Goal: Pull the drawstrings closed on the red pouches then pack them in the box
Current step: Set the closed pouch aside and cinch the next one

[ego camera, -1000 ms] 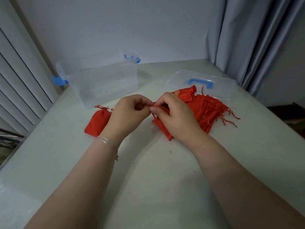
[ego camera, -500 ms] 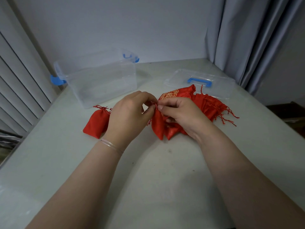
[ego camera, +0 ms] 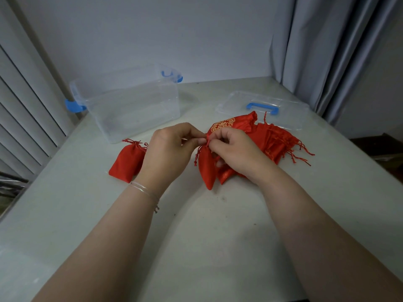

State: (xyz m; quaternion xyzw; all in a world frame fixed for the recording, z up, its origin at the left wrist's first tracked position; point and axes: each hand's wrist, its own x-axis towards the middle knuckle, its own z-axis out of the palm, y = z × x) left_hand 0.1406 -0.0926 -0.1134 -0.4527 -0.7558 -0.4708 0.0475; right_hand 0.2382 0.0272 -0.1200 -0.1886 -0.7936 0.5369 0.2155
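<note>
Left hand [ego camera: 168, 153] and right hand [ego camera: 235, 153] both pinch the drawstring [ego camera: 206, 142] at the neck of one pouch [ego camera: 207, 168] above the bench [ego camera: 196, 236].

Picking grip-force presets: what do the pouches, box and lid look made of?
Red pouch in hand: likely satin-like woven fabric, going by its soft sheen and creases; cord drawstrings.
Pouch pile: same cloth, one with a gold pattern.
Box and lid: clear glossy rigid plastic, see-through; blue plastic latches and handle.
</note>
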